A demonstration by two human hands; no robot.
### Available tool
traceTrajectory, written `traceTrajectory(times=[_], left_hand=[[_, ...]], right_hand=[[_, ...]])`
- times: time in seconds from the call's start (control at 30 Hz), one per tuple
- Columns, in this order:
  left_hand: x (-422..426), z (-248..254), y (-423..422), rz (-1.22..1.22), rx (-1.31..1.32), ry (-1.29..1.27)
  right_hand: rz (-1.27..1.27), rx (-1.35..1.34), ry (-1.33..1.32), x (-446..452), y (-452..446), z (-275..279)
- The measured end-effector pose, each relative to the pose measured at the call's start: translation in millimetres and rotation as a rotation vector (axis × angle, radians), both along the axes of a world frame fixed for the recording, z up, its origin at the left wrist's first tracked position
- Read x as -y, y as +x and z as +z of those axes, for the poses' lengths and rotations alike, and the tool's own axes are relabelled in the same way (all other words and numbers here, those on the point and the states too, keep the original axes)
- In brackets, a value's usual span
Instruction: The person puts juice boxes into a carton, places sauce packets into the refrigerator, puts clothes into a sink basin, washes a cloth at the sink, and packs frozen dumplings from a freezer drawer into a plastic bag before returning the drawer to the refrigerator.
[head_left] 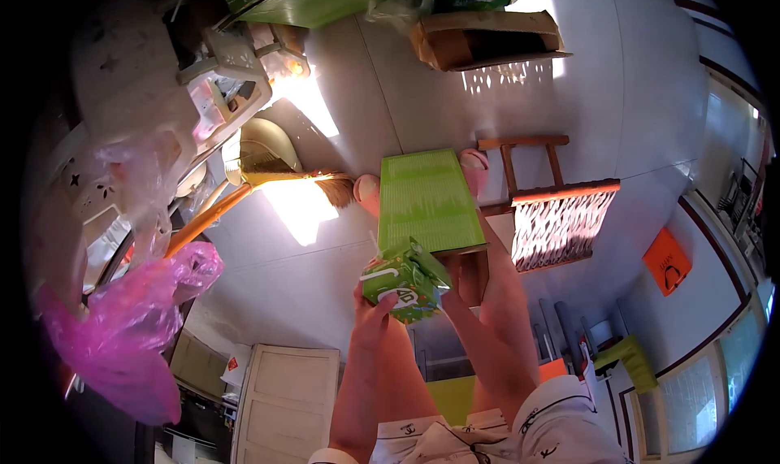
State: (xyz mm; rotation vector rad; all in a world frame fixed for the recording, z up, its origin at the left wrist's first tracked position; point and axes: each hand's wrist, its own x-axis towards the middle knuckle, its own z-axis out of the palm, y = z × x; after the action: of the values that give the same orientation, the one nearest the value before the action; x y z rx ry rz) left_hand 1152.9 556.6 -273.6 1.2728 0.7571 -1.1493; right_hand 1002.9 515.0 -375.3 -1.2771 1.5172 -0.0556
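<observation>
A small green box with white lettering (404,283) is held up in front of my lap, in the middle of the view. My left hand (373,308) is wrapped round its lower left side, the thumb on its face. My right hand (452,295) is at the box's right side; its fingers are largely hidden behind the box. Just beyond, a larger light green box with a ribbed top (429,201) rests between my legs, its brown side showing below the near edge.
A broom (321,184) and a pink plastic bag (130,334) are at the left. A woven-seat wooden stool (561,224) stands at the right, an orange bag (667,261) beyond it. An open cardboard box (490,40) is on the floor ahead.
</observation>
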Motion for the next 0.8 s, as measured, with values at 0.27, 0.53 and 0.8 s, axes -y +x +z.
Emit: traceTrajectory(times=[0.27, 0.53, 0.8], left_hand=[[24, 72, -41, -0.580, 0.706, 0.161], [74, -15, -102, 0.126, 0.438, 0.654], [44, -47, -113, 0.065, 0.225, 0.699]], right_hand=[[0.372, 0.024, -0.033, 134, -2, 111], [-0.063, 0.186, -0.002, 144, -17, 133], [0.174, 0.106, -0.192, 124, -22, 139]])
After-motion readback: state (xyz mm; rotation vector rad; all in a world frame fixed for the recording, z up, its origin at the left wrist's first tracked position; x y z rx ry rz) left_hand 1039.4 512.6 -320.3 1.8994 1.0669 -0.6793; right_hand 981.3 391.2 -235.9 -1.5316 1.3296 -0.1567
